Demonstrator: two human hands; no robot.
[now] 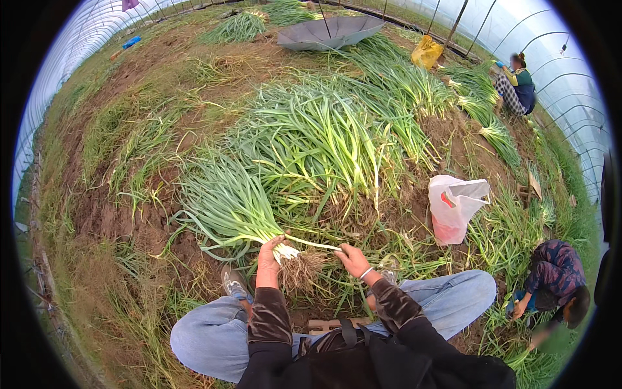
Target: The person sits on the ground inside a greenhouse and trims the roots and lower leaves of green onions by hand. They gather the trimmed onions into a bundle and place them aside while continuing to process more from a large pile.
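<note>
My left hand (270, 253) grips a thick bunch of green onions (238, 204) near its white root ends. The long leaves fan out to the upper left, and a tangle of brown roots (300, 270) hangs beside my wrist. Between the fingers of my right hand (354, 260) is the end of a single pale stalk (313, 243), which stretches across from the bunch. Just beyond both hands lies a large heap of green onions (320, 141), with roots pointing towards me.
A white plastic bag (457, 209) with something red inside stands at right. Further off are an upturned grey umbrella (330, 34) and a yellow bag (426, 52). One person (517, 87) squats at far right; another person (556, 277) bends over nearer. Loose leaves litter the soil.
</note>
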